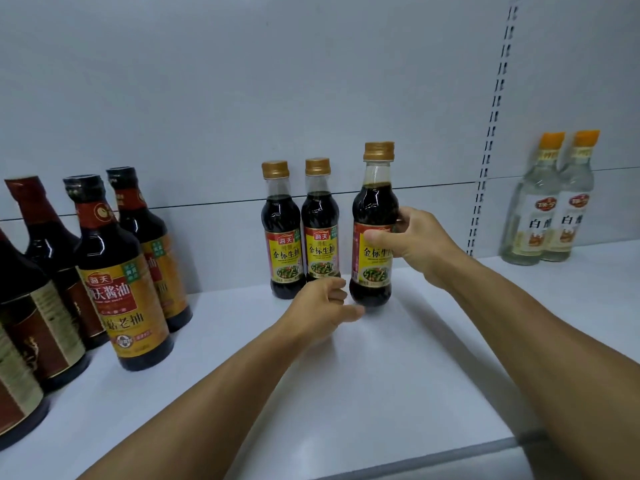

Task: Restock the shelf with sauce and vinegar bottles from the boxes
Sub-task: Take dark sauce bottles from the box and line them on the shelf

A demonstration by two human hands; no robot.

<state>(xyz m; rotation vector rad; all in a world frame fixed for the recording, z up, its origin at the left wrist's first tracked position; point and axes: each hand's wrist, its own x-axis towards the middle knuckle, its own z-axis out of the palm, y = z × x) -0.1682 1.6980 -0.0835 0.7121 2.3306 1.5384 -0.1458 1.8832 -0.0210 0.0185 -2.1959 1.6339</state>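
Observation:
Two small dark soy sauce bottles with gold caps and yellow labels, one (283, 233) and the other (320, 230), stand side by side at the back of the white shelf (381, 375). A third matching bottle (374, 216) stands upright just to their right and a little nearer. My right hand (415, 244) grips this bottle round its label, thumb across the front. My left hand (325, 306) hovers low in front of the second bottle, by the base of the held one, fingers loosely curled and holding nothing.
Several larger dark sauce bottles (117, 271) with red and gold labels crowd the shelf's left side. Two clear white vinegar bottles (550, 202) with orange caps stand at the back right, beyond a slotted upright (485, 150). The shelf's front edge (450, 455) runs along the bottom right.

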